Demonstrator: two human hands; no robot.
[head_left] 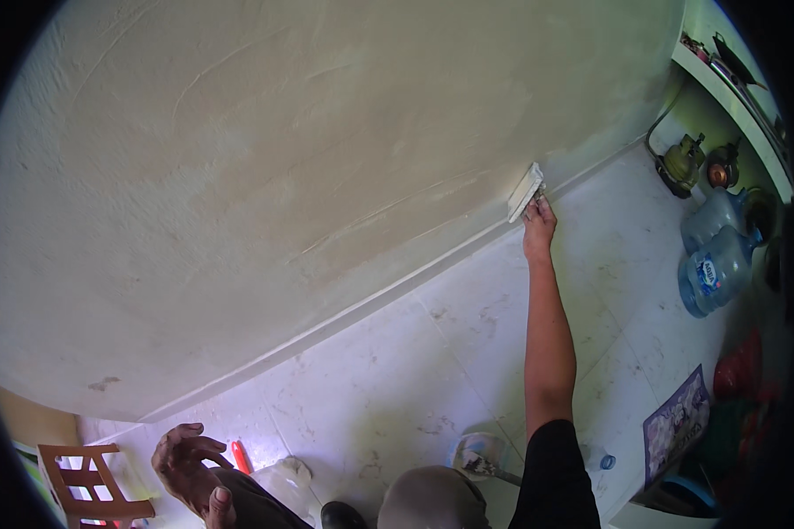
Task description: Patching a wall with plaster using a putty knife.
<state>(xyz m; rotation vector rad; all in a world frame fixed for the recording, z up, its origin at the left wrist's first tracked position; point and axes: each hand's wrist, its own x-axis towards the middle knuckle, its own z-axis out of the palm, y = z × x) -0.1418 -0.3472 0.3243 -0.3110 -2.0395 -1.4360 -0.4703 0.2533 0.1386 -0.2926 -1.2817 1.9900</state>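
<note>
My right arm is stretched far forward, and my right hand grips a plastering trowel smeared with white plaster. The trowel lies against the wall low down, just above the skirting strip. Curved ridges and streaks mark the wall's grey-beige coating. At the lower left, my left hand hangs in the air with its fingers apart and nothing in it. A white tub stands on the floor by my knee, with a plaster-coated scraper resting in it.
On the right, blue water jugs and a green gas cylinder stand below a white shelf. A purple printed bag lies nearer. A brown plastic stool and a clear plastic bag are at lower left.
</note>
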